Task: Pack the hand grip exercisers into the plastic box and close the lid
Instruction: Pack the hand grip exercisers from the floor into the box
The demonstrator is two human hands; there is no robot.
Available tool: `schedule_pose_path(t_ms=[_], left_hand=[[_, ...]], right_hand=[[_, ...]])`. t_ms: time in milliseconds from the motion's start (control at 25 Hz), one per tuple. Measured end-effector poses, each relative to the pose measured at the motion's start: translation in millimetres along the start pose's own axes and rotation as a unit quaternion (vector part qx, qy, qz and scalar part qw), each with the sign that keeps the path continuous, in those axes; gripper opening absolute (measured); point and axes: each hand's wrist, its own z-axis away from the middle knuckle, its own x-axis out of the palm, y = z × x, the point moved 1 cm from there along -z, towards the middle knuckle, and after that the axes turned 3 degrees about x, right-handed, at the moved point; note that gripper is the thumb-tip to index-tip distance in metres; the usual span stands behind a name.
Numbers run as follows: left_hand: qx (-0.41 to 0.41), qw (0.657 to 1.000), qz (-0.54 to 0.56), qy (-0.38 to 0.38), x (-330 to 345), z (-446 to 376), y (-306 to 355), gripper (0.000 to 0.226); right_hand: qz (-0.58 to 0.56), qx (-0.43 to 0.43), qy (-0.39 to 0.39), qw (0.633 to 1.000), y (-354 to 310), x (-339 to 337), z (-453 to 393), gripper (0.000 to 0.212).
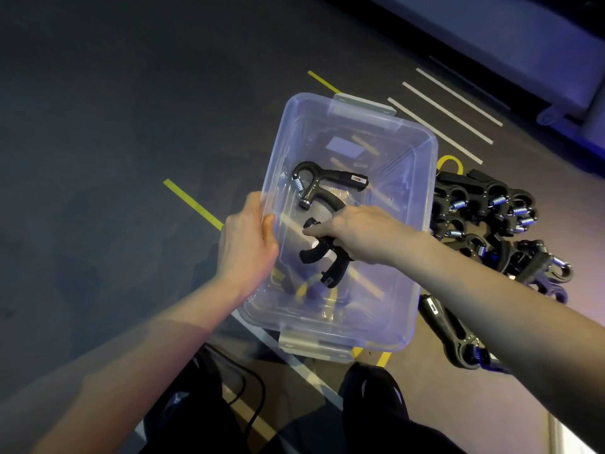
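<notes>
A clear plastic box (422,204) stands open on the floor, with a grey latch at each short end. One black hand grip exerciser (322,185) with a steel spring lies inside near the far end. My right hand (357,234) reaches into the box and grips a second black exerciser (322,262) low over the bottom. My left hand (248,237) holds the box's left rim, thumb inside the wall. A pile of several more exercisers (491,217) lies on the floor right of the box. No lid is in view.
The floor is dark with yellow (193,204) and white tape lines (438,126). One exerciser (448,332) lies apart beside the box's near right corner. My knees in black trousers (376,398) and a black cable are at the bottom. A pale bench edge (523,44) runs along the top right.
</notes>
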Motion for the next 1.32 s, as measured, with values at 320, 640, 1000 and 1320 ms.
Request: schedule_pose_path(t_ms=[320, 640, 1000, 1320], left_hand=[[0.001, 1.0, -0.006, -0.007, -2, 1, 1, 0.011], [0.012, 1.0, -0.011, -0.005, -2, 0, 0, 0.006], [0.017, 1.0, -0.026, -0.005, -2, 0, 4, 0.015], [0.027, 0.999, -0.029, -0.013, -3, 1, 4, 0.01]], right_hand=[[-0.287, 0.172, 0.113, 0.935, -3, 27, 9, 0.026], [-0.083, 0.139, 0.053, 0.985, -63, 14, 6, 0.026], [-0.456, 0.1, -0.088, 0.88, -83, 80, -2, 0.06], [-0.32, 0.153, -0.013, 0.935, -50, 80, -12, 0.035]])
